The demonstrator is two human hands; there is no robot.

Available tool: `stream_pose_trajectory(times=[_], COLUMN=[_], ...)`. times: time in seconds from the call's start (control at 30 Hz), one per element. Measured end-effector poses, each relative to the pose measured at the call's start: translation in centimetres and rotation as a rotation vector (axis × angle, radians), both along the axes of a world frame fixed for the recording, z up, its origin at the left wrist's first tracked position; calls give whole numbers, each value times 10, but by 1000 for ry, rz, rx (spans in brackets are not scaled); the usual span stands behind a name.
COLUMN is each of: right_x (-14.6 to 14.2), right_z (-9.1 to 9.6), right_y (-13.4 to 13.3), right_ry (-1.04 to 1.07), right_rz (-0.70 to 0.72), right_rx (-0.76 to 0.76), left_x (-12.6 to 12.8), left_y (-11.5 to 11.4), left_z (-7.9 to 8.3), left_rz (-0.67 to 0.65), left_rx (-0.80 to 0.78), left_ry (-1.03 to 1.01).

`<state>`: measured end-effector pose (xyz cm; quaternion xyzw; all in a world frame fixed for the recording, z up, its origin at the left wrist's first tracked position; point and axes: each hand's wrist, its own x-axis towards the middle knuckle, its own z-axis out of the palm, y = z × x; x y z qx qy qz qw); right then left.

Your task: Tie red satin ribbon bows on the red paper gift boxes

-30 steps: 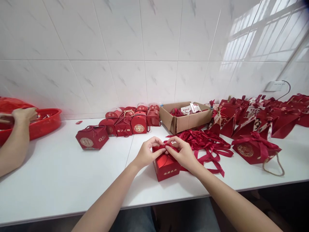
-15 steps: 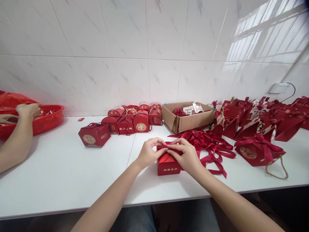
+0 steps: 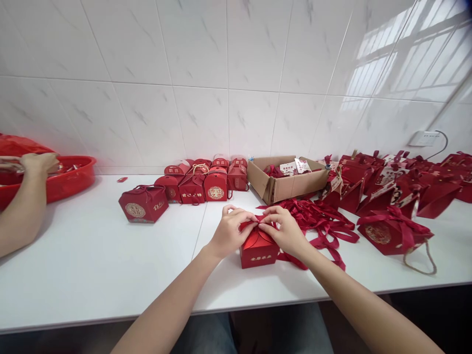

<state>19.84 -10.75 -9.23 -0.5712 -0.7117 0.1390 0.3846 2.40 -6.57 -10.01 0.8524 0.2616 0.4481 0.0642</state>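
Note:
A small red gift box (image 3: pixel 259 256) with gold lettering stands upright on the white table in front of me. My left hand (image 3: pixel 233 229) is closed in a pinch over its top. Opposite it, my right hand (image 3: pixel 286 231) pinches from the other side, the fingertips of both hands almost meeting. Between them is a red ribbon (image 3: pixel 259 220) at the top of the box. A dark red ribbon tail (image 3: pixel 295 260) trails out under my right wrist. My fingers partly hide the box's top and the ribbon's shape there.
Loose ribbons (image 3: pixel 313 216) lie heaped right behind the box. Beyond sits an open cardboard box (image 3: pixel 295 187) holding cards. Finished-looking red boxes (image 3: pixel 191 189) stand near the wall; red bags (image 3: pixel 372 182) crowd the right. Another person's hand (image 3: pixel 39 162) reaches into a red basin (image 3: pixel 70 182).
My fingers have shifted slightly on the ribbon, and the fingertips are a little higher and farther apart. More of the box's red top shows. A dark ribbon tail now appears beneath my right wrist.

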Motion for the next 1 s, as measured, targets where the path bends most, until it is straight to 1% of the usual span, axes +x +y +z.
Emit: stream_pose_trajectory(times=[0.07,0.13,0.2,0.27,0.37,0.47,0.53,0.57,0.63,0.7,0.8,0.87,0.93,1.0], right_x=[4,8,10,9,3,-2,-4,-4,-4,-5,-8,-9,-7,-2], right_z=[2,4,5,4,-1,-4,-5,-5,-6,-8,-9,-7,-2,4], right_y=[3,4,3,2,0,-1,-3,-4,-5,-7,-9,-12,-14,-16], right_ry=[144,262,362,462,591,627,648,668,706,723,724,699,636,564], right_rz=[108,246,350,387,351,253,205,196,196,193,169,171,191,214], right_rx=[-146,-270,-355,-401,-395,-364,-364,-365,-370,-370,-370,-384,-401,-401], left_x=[-1,-2,-2,-2,-1,-1,-4,-5,-7,-6,-5,-6,-8,-11], left_y=[1,2,2,3,2,-1,-4,-6,-9,-11,-11,-9,-6,-5], left_z=[-1,-1,-2,-3,-4,-1,4,6,11,13,13,11,10,9], left_rz=[-1,-15,-39,-54,-20,114,164,153,78,11,-36,-54,-65,-66], left_rx=[10,12,6,-3,-43,-59,-72,-97,-184,-279,-413,-492,-549,-574], left_ry=[3,6,10,8,-32,-122,-116,-80,21,70,35,14,17,18])
